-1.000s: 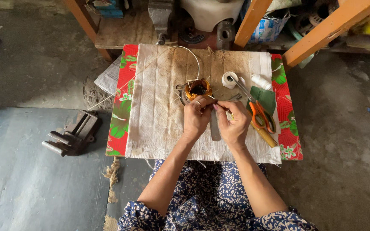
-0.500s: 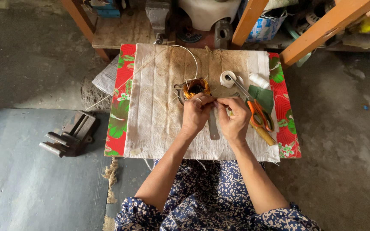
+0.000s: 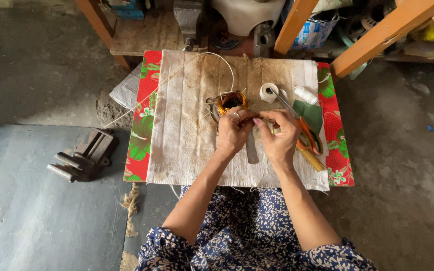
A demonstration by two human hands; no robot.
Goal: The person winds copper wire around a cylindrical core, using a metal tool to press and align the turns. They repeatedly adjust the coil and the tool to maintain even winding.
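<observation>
My left hand (image 3: 233, 131) and my right hand (image 3: 280, 134) meet fingertip to fingertip over a stained white cloth (image 3: 187, 130) spread on a low board. Both pinch a small thin piece between them; I cannot make out what it is. Just beyond my left fingers sits a copper wire coil (image 3: 231, 101) in a metal frame, with a white cord (image 3: 227, 62) looping away from it. A flat grey metal strip (image 3: 251, 150) lies under my hands.
Orange-handled scissors (image 3: 310, 138), a white tape roll (image 3: 268, 92), a white spool (image 3: 306, 95) and a green sheet (image 3: 308, 113) lie to the right. A red flowered cloth (image 3: 139, 135) edges the board. A bench vise (image 3: 84, 156) rests on the floor at left. Wooden legs and clutter stand behind.
Both hands have stayed together by the coil with only slight finger shifts. The camera view has drifted a little.
</observation>
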